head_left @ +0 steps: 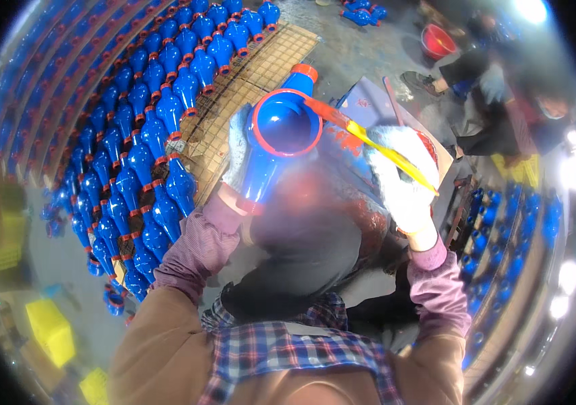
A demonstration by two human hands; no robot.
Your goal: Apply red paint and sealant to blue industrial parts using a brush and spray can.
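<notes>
My left hand (235, 152), in a white glove, is wrapped round the side of a glossy blue valve body (265, 172). The fitting's round opening faces up, with a red rim, and its end flanges are red too. In my white-gloved right hand (402, 179) is a paintbrush (362, 133) with a yellow handle. Red paint coats its bristles, which touch the right side of the opening's rim. Behind the right hand, partly covered by it, a red-smeared container edge (429, 143) shows next to a paint-spotted box (369, 98).
Rows of blue valve bodies with red ends (166, 111) stand on the left, beside a tan grid mat (234, 94). More blue fittings (497, 246) fill racks at right. Another person (504, 101) sits at the upper right near a red bucket (437, 42). Yellow crates (50, 331) lie lower left.
</notes>
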